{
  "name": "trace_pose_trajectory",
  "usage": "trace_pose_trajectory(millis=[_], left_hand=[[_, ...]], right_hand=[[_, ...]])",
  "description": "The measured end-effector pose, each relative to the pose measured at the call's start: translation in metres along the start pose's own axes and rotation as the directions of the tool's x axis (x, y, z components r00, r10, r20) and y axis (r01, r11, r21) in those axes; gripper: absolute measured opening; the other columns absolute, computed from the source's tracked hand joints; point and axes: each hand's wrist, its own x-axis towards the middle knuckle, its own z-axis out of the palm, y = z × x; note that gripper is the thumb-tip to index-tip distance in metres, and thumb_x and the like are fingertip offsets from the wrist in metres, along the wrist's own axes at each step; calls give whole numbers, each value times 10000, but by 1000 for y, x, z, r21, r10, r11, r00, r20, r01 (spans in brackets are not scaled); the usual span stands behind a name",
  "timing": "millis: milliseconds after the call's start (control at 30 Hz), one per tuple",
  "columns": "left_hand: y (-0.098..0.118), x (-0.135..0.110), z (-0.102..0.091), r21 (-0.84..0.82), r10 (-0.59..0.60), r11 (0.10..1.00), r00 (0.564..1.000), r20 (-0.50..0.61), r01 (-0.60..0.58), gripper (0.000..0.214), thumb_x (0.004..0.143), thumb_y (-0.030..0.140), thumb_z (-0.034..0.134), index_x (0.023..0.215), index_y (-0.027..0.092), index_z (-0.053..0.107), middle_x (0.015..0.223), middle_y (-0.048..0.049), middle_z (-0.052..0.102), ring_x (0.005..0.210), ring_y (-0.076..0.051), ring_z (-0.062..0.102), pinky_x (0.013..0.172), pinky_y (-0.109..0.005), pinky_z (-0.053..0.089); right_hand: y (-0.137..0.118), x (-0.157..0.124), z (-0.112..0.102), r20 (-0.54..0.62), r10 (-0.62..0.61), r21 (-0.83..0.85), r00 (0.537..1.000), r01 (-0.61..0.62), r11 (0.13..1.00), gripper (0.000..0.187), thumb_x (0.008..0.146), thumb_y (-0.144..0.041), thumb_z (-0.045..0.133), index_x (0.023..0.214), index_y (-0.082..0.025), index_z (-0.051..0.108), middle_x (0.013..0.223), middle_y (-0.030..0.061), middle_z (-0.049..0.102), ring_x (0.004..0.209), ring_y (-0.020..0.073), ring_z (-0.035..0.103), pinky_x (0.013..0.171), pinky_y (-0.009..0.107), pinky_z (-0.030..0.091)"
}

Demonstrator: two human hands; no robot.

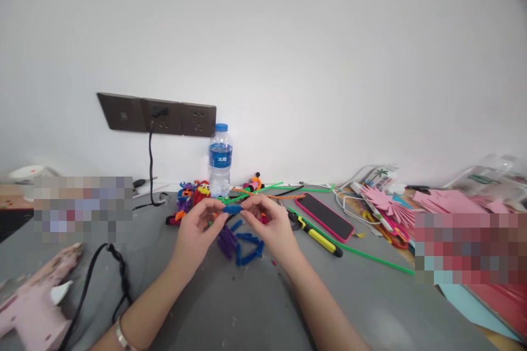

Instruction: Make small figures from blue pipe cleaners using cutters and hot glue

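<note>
My left hand and my right hand meet above the grey table. Between their fingertips they pinch a short blue pipe-cleaner piece, one hand at each end. Just below it, several more blue pieces and a bundle of purple pieces lie on the table. Small pipe-cleaner figures in blue, red and orange stand behind my left hand. A silver bracelet is on my left wrist.
A water bottle stands by the wall under the dark sockets. A pink-cased phone, a yellow cutter and green sticks lie to the right, with pink paper shapes beyond. A pink glue gun and black cable lie left.
</note>
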Motion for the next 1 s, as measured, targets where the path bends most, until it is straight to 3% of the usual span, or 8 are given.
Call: trace_pose_trajectory(millis=[600, 1000], left_hand=[[-1, 0, 1, -7, 15, 1000, 1000, 9, -15, 130, 739, 269, 710, 805, 176, 647, 788, -14, 622, 689, -130, 581, 646, -215, 492], [0, -1, 1, 5, 11, 1000, 1000, 7, -11, 101, 751, 246, 690, 801, 174, 642, 783, -10, 617, 672, -120, 575, 631, -203, 487]], right_hand=[[-4, 0, 0, 17, 62, 20, 998, -62, 998, 28, 782, -212, 641, 793, -186, 638, 688, -3, 623, 573, 123, 532, 530, 228, 414], [-1, 0, 2, 33, 98, 39, 995, -99, 994, 50, 770, -227, 629, 797, -186, 619, 652, -18, 552, 541, 110, 454, 507, 228, 355]])
